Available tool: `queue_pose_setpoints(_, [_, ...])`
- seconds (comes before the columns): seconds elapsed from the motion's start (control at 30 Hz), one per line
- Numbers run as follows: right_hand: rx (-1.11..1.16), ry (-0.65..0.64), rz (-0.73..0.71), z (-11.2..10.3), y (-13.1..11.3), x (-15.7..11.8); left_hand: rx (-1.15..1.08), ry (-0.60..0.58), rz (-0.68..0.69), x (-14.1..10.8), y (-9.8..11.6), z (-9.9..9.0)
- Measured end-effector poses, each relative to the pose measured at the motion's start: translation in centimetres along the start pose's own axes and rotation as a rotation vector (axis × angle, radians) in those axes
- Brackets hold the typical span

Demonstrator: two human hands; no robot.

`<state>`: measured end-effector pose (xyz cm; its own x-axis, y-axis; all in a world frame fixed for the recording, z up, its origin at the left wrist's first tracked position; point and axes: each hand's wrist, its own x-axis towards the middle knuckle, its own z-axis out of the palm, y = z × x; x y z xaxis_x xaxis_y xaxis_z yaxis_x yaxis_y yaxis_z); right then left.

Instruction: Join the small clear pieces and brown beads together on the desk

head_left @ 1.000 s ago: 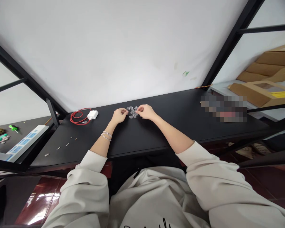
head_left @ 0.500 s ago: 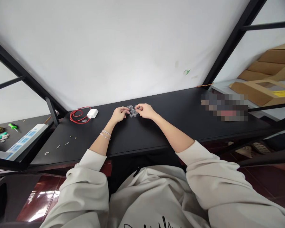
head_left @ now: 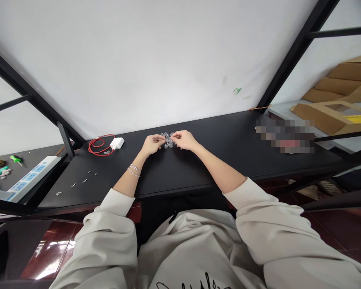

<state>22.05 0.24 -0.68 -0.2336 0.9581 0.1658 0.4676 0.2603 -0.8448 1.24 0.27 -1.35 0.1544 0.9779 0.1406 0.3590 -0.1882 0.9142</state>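
Near the back of the black table lies a small cluster of clear, rounded pieces [head_left: 168,141], too small to name for certain. My left hand [head_left: 152,145] is at the cluster's left side, its fingers closed together and their tips at the nearest pieces. From the right, my right hand [head_left: 184,140] reaches the same cluster with thumb and forefinger pinched. Whether either hand has a piece between its fingertips cannot be made out.
A white charger [head_left: 117,143] with a coiled red cable [head_left: 94,147] lies left of my hands. Several tiny bits [head_left: 73,185] are scattered at the table's left. Beyond stands a power strip [head_left: 33,178]. Cardboard boxes [head_left: 321,112] are at the right, past a blurred-out item [head_left: 285,136].
My left fingers have drawn closer together at the cluster. The right hand has barely shifted, and a few clear pieces lie slightly differently.
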Motion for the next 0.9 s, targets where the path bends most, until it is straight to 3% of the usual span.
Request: queue_pose_setpoints(0.9, [0.152,0.084,0.063,0.26,-0.18,0.1,-0.041,-0.053,-0.038,-0.2,0.42,0.16])
